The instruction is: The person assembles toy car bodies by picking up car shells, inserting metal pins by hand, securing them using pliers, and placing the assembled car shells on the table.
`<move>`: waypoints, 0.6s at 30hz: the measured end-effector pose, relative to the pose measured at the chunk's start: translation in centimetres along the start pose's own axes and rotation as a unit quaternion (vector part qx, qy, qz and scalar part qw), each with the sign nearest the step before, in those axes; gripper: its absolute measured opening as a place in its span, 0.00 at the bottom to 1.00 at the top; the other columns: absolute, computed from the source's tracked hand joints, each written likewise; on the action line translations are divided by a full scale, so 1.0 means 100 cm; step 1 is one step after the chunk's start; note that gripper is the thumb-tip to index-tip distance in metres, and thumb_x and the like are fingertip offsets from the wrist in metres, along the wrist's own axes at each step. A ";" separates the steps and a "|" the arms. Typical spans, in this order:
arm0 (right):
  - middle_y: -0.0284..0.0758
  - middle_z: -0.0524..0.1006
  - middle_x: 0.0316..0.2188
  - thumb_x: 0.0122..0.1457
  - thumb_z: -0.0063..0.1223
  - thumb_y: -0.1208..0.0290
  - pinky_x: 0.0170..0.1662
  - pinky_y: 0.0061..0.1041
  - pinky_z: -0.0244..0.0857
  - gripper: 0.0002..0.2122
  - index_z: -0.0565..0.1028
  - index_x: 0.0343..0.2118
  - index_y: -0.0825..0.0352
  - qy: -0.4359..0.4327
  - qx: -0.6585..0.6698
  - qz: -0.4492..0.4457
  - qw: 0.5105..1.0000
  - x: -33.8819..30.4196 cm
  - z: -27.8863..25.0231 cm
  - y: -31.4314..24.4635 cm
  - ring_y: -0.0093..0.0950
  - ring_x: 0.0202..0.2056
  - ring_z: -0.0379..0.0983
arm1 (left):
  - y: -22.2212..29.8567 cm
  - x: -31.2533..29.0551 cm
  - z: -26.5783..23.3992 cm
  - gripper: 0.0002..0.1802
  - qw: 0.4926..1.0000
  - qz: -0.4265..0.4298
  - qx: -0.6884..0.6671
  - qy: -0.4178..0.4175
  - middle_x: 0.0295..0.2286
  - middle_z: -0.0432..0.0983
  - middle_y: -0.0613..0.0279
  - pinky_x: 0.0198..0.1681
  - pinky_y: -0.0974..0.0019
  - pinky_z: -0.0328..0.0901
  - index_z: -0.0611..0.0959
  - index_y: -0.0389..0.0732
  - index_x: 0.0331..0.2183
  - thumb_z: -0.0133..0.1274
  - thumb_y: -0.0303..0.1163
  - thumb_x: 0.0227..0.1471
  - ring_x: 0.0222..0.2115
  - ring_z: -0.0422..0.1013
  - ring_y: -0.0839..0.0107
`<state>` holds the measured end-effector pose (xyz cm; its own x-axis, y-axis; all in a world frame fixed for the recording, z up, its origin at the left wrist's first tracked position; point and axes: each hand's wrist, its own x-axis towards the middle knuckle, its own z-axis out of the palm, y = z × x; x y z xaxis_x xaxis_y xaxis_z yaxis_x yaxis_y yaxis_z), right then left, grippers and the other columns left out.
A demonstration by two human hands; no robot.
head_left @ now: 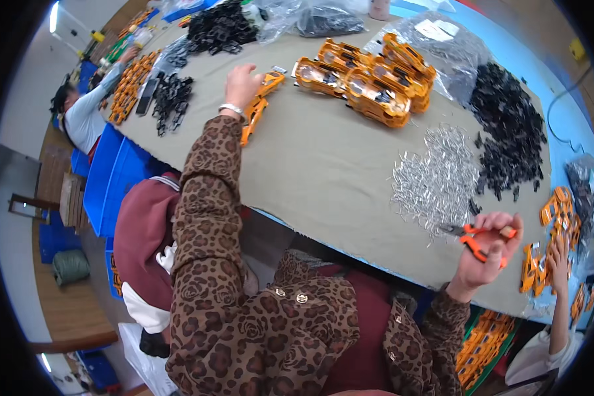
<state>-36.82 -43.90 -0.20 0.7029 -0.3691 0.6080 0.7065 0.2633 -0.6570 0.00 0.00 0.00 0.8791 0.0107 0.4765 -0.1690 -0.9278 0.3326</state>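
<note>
My left hand point(243, 87) reaches to the far left part of the table, its fingers curled at orange plastic toy car shells point(255, 113) with dark patches; the hand partly covers them. In my right hand point(483, 259), near the table's front edge, is a pair of pliers point(474, 243) with orange handles. The pliers' jaws point left, just by the front of a heap of small silvery metal pins point(439, 175). Beyond the middle of the table stands a stacked group of orange shells point(376, 82) with clear round parts.
Small black parts point(508, 132) lie heaped at the right, with more black parts point(173, 99) at the left. Clear plastic bags point(442, 49) sit at the back. Blue bins point(112, 175) stand left of the table. Co-workers' hands point(558, 264) are at the right and far left.
</note>
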 end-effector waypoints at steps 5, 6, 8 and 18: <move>0.37 0.69 0.40 0.57 0.45 0.79 0.42 0.31 0.62 0.22 0.59 0.56 0.70 0.170 -0.064 -0.066 0.981 0.022 -0.009 0.000 0.27 0.37 0.65 | -0.030 -0.022 -0.002 0.22 0.988 0.008 0.064 -0.140 0.30 0.78 0.47 0.35 0.54 0.68 0.81 0.37 0.35 0.60 0.45 0.42 0.33 0.75 0.51; 0.37 0.70 0.39 0.57 0.46 0.81 0.42 0.31 0.63 0.22 0.60 0.55 0.70 0.187 -0.056 -0.074 0.978 0.033 -0.027 -0.012 0.26 0.38 0.66 | -0.018 -0.026 0.001 0.22 0.981 0.015 0.111 -0.160 0.31 0.79 0.48 0.36 0.53 0.67 0.81 0.38 0.37 0.59 0.45 0.43 0.33 0.75 0.50; 0.37 0.70 0.38 0.57 0.48 0.79 0.41 0.29 0.66 0.22 0.60 0.55 0.71 0.215 -0.071 -0.086 0.970 0.042 -0.039 -0.014 0.27 0.37 0.67 | -0.015 -0.028 -0.011 0.24 0.976 0.039 0.162 -0.136 0.33 0.78 0.49 0.37 0.51 0.67 0.80 0.39 0.38 0.59 0.47 0.44 0.36 0.74 0.53; 0.38 0.71 0.38 0.57 0.53 0.74 0.37 0.27 0.68 0.24 0.59 0.54 0.73 0.297 -0.104 -0.096 0.944 0.050 -0.090 -0.004 0.25 0.35 0.68 | 0.006 -0.035 -0.039 0.31 0.995 0.074 0.025 -0.063 0.38 0.73 0.47 0.46 0.57 0.64 0.74 0.39 0.49 0.60 0.41 0.43 0.41 0.71 0.54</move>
<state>-34.29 -53.83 -0.93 0.3484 -0.8437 0.4085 0.7414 -0.0186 -0.6708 -4.90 0.83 1.73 0.8955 -0.1719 0.4106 -0.2820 -0.9328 0.2244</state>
